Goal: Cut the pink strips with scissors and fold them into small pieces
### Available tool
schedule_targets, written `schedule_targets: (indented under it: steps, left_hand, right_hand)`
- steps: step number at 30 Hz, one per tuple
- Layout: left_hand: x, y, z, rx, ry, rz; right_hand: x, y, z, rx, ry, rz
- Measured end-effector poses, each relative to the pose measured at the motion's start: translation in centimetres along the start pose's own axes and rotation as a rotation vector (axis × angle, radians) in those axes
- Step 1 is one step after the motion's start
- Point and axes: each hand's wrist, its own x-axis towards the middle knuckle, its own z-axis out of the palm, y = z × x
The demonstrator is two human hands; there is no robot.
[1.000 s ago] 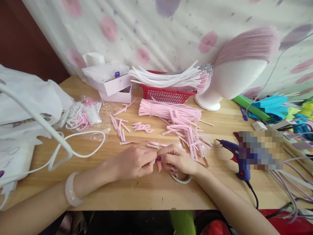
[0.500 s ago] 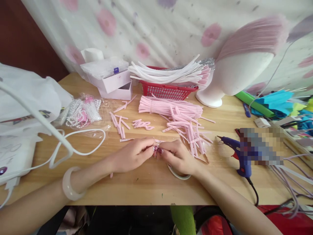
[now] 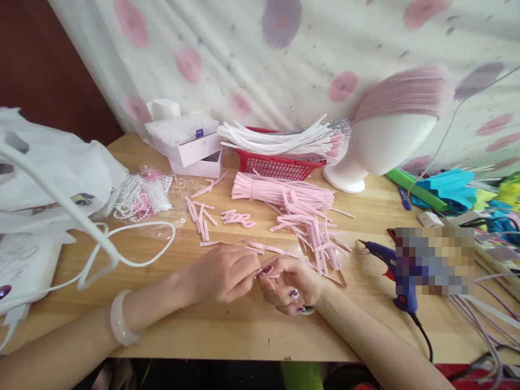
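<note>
My left hand [image 3: 225, 273], with a pale bangle at the wrist, is closed with its fingertips pinched together near the front middle of the table. My right hand [image 3: 290, 284] meets it there, palm turned partly up, thumb and index finger pinched and the other fingers curled. Whatever lies between the fingertips is too small and hidden to make out. Just beyond the hands are a pink measuring tape [image 3: 276, 249], short cut pink pipe cleaners [image 3: 199, 219], a twisted pink pipe cleaner shape [image 3: 238, 218] and a heap of bent pink pipe cleaners [image 3: 317, 238].
A bundle of pink pipe cleaners [image 3: 280, 189] lies before a red basket [image 3: 280, 165] of white ones. At right are a blue glue gun [image 3: 382, 252] and a white foam head [image 3: 390, 143]. Bagged pearl beads [image 3: 142, 195] and a white cable [image 3: 142, 264] lie left.
My right hand has rolled over, so its palm and curled fingers now show. My left hand has turned knuckles up. Both still meet at the fingertips; the view has tilted up slightly.
</note>
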Motion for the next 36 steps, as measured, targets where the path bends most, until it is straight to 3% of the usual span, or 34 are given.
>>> schedule_targets:
  steps: [4, 10, 14, 16, 18, 21, 24, 26, 28, 30, 33, 34, 36]
  left_hand:
    - [0.0, -0.1, -0.1, -0.178, -0.069, -0.126]
    - [-0.1, 0.1, 0.2, -0.28, -0.09, -0.188]
    - [0.6, 0.8, -0.2, -0.471, -0.137, -0.451]
    - [1.0, 1.1, -0.1, -0.56, -0.145, -0.649]
    - [1.2, 1.3, 0.4, -0.631, -0.158, -0.82]
    - [1.4, 1.2, 1.4, -0.677, -0.196, -0.883]
    - [1.5, 1.0, 1.7, -0.648, -0.19, -0.835]
    - [1.4, 1.0, 1.3, -0.574, -0.149, -0.756]
    - [1.2, 0.8, 0.7, -0.499, -0.119, -0.647]
    - [0.9, 0.4, 0.2, -0.358, -0.103, -0.427]
    - [0.5, -0.1, 0.1, -0.038, -0.025, -0.022]
    - [0.5, -0.2, 0.2, 0.036, 0.006, 0.069]
    - [0.5, 0.0, 0.3, 0.043, 0.048, 0.11]
  right_hand:
    - [-0.2, -0.1, 0.3, -0.041, 0.077, -0.074]
    - [0.0, 0.1, 0.5, -0.221, 0.183, -0.135]
    - [-0.2, -0.3, 1.0, -0.464, 0.323, -0.28]
    - [-0.4, -0.3, 1.3, -0.651, 0.387, -0.359]
    - [-0.4, 0.0, 1.5, -0.999, 0.446, -0.436]
    - [-0.3, 0.7, 1.6, -1.541, 0.549, -0.484]
    - [-0.2, 0.9, 1.7, -1.553, 0.588, -0.495]
    - [-0.2, 0.7, 1.8, -1.244, 0.565, -0.516]
    - [-0.3, 0.4, 1.7, -0.763, 0.505, -0.466]
    - [-0.2, 0.3, 1.5, -0.412, 0.415, -0.36]
    - [0.1, 0.4, 0.7, -0.218, 0.228, -0.174]
    - [0.3, 0.5, 0.4, -0.156, 0.155, -0.116]
    - [0.6, 0.6, 0.0, -0.103, 0.072, -0.056]
